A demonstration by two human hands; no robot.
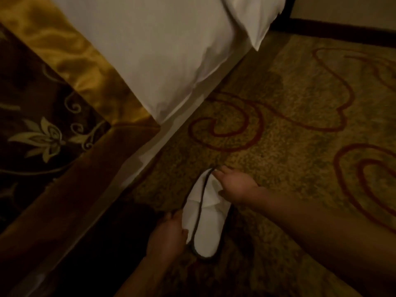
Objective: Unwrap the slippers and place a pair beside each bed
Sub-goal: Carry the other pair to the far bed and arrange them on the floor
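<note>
A pair of white slippers with dark trim is held just above the patterned carpet, low in the middle of the head view, close to the side of the bed. The two slippers lie against each other, a dark edge line running between them. My left hand grips the left slipper near its lower end. My right hand pinches the upper part of the right slipper, fingers pointing toward its far tip. No wrapper is visible on them.
The bed takes up the upper left, with a white duvet, a gold and brown floral runner and a brown skirt. Gold carpet with red swirls spreads to the right. A dark skirting board runs along the top right.
</note>
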